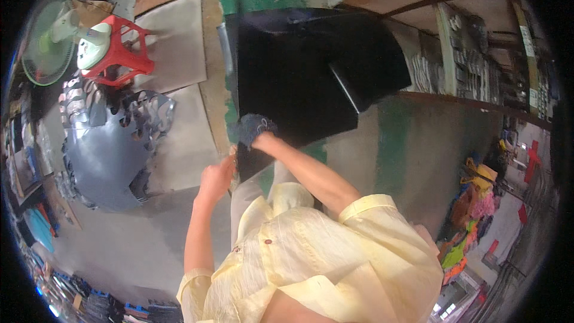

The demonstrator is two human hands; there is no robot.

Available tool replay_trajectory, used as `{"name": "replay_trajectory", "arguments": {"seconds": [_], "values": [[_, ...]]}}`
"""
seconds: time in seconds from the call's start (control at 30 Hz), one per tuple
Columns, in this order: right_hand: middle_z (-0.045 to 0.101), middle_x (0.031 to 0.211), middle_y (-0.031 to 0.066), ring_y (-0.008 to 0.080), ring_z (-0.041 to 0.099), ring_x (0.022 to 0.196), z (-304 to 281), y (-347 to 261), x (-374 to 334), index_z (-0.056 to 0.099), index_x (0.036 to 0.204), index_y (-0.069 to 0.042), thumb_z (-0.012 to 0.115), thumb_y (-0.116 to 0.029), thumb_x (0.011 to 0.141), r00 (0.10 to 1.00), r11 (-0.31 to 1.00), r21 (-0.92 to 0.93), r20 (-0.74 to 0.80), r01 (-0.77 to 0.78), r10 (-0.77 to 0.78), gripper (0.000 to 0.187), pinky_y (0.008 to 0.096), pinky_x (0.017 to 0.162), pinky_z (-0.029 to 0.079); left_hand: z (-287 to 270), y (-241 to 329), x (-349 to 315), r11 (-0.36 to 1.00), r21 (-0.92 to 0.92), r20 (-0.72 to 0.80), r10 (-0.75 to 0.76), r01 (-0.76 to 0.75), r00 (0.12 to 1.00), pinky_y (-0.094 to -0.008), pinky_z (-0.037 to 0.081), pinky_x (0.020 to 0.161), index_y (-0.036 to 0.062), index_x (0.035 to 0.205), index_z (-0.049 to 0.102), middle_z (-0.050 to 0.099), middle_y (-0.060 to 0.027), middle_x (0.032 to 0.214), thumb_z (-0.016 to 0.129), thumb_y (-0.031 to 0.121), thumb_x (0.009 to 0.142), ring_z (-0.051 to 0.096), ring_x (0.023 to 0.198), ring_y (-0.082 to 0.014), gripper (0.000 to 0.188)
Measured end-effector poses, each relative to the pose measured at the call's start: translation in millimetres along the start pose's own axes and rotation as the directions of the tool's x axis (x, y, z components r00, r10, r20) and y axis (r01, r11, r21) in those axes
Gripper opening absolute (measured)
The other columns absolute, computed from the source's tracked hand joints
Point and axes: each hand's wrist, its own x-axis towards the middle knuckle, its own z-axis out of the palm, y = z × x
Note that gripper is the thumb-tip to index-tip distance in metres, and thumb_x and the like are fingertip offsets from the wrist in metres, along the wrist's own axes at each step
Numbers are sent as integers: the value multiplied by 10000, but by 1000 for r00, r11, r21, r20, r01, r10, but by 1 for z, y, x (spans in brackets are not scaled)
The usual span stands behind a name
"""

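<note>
A large glossy black panel (299,66) stands in front of me on the workshop floor. My right hand (262,140) presses a dark blue-grey cloth (251,127) against the panel's lower left part. At the panel's lower left edge, my left hand (216,178) grips that edge with its fingers curled. Both forearms reach up from my pale yellow shirt (311,257).
A grey car body panel (107,155) lies on the floor at left. A red plastic stool (122,48) and a green floor fan (51,39) stand behind it. Shelves with parts (472,66) line the right wall. Coloured cloths (472,215) pile at right.
</note>
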Motion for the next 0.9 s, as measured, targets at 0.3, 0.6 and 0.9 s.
{"name": "replay_trajectory", "arguments": {"seconds": [0.3,0.6,0.9], "values": [[683,968,227,384,656,952,31,87,4,722,931,-34,435,-654,861,984,996,21,161,-84,79,687,469,836,504,100,-43,59,199,-880,297,-475,430,828,-436,402,1000,160,1528,181,311,-148,1526,651,499,872,436,1303,-283,875],[666,1090,187,378,651,955,24,187,23,705,1005,-87,456,-398,910,888,965,95,378,245,-263,410,454,819,507,165,-19,158,796,-448,-9,-460,408,888,-403,369,1052,55,1522,132,355,-229,1489,748,529,773,431,1318,-331,1079],[542,651,45,165,491,512,6,592,-27,564,747,-140,636,-546,855,395,-261,856,449,-445,801,427,322,453,387,207,-155,247,506,105,-413,-761,856,500,-474,457,946,139,1435,323,606,-184,1244,627,270,845,577,1130,-409,677]]}}
